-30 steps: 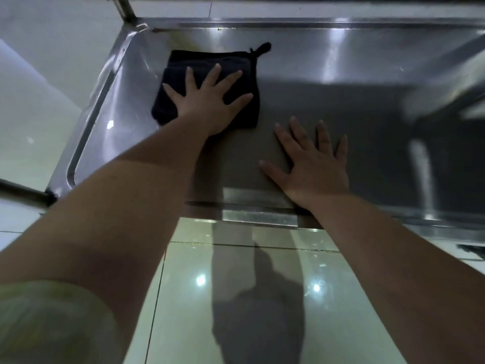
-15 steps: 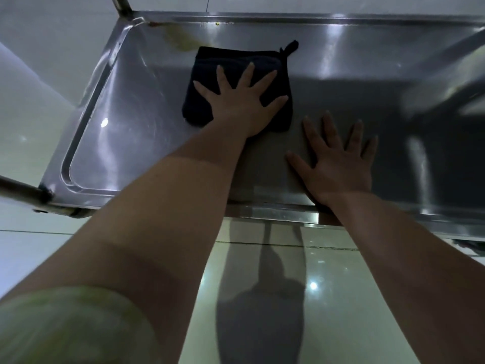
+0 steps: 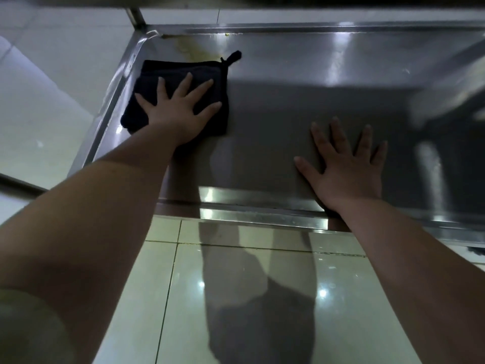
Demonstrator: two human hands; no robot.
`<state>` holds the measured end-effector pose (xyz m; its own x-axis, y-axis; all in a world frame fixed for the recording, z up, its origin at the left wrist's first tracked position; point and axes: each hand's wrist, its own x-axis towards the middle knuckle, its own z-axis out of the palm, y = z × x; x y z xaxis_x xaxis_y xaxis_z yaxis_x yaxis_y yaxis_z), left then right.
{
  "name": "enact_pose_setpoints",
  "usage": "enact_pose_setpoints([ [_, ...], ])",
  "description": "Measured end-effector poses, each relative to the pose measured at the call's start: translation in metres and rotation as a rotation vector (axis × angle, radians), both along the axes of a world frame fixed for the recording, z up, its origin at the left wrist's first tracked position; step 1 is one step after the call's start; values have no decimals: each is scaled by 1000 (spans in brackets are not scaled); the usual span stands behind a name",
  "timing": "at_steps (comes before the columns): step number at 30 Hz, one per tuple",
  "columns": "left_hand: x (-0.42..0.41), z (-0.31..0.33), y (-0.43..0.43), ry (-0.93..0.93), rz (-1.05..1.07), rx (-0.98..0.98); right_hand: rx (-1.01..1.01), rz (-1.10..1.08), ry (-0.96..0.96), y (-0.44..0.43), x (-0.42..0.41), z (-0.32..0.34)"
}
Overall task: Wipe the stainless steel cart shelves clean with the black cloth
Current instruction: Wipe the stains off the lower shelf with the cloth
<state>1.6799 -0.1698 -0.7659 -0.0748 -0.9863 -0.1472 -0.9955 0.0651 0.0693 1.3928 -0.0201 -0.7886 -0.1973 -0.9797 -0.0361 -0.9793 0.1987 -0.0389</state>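
Observation:
A folded black cloth with a small hanging loop lies flat on the low stainless steel cart shelf, close to its left rim. My left hand presses down on the cloth with spread, straight fingers. My right hand rests palm-down on the bare shelf near the front rim, fingers spread, well to the right of the cloth. A yellowish stain marks the shelf at the back left, just beyond the cloth.
A raised steel rim runs along the shelf's front edge. A cart post rises at the back left corner. An upper shelf edge crosses the top. Glossy floor tiles lie below and to the left.
My left hand has slid the cloth back left toward the shelf's left rim, after moving right half a second ago. My right hand stays planted on the shelf.

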Motion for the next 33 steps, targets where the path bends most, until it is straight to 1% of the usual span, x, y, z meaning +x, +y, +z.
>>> enact_pose_setpoints([
  [3,-25,0,-1,39,11,1,9,-2,9,-1,2,1],
  [8,-119,0,14,24,-159,8,16,3,-2,0,1,3],
  [10,-143,-4,25,35,-207,-2,18,3,-10,0,-1,2],
  [13,-136,-6,24,81,-239,-18,9,3,-48,1,-4,2],
  [16,-97,-3,9,39,-267,-21,-5,-1,-69,1,-4,1],
  [21,10,0,-6,55,-14,-14,0,-7,-40,0,-2,3],
  [23,34,2,-6,54,28,17,-2,-7,-35,-1,0,3],
  [25,32,2,-4,42,57,24,-3,-10,-26,-1,1,3],
  [28,1,-1,3,51,72,3,0,-10,-15,-1,3,3],
  [33,-94,-7,41,38,-140,-34,6,-9,-12,-1,2,2],
])
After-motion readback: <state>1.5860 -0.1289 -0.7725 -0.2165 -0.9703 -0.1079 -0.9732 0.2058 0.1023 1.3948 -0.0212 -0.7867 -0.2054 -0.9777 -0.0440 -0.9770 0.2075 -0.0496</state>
